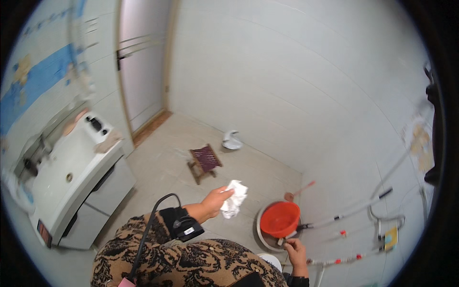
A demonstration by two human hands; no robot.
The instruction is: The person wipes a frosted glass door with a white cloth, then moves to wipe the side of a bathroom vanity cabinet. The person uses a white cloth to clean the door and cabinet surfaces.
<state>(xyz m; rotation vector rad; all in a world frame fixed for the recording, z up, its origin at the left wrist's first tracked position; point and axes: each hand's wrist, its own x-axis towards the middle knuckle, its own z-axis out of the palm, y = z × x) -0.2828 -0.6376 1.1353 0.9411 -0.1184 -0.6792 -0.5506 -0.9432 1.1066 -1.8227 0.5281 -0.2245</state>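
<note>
My left hand [214,202] is closed around a crumpled white tissue or thin cloth [234,198], held out above the floor in front of my body. To the right, my right hand [296,252] hangs low beside a red plastic basin [279,219]. Its fingers are curled and pressed together; whatever lies between them, if anything, is too small to make out. A small whitish piece [280,241] shows just beyond those fingertips, at the basin's near edge. The red basin sits within a larger pale round tub [258,233].
A folding stool [206,159] with a purple woven seat stands ahead, near a small white bin-like object [232,140]. The sink cabinet [79,158] is at left, by a door [143,62]. A pinkish long-handled tool [300,190] and wall pipes [349,216] are at right.
</note>
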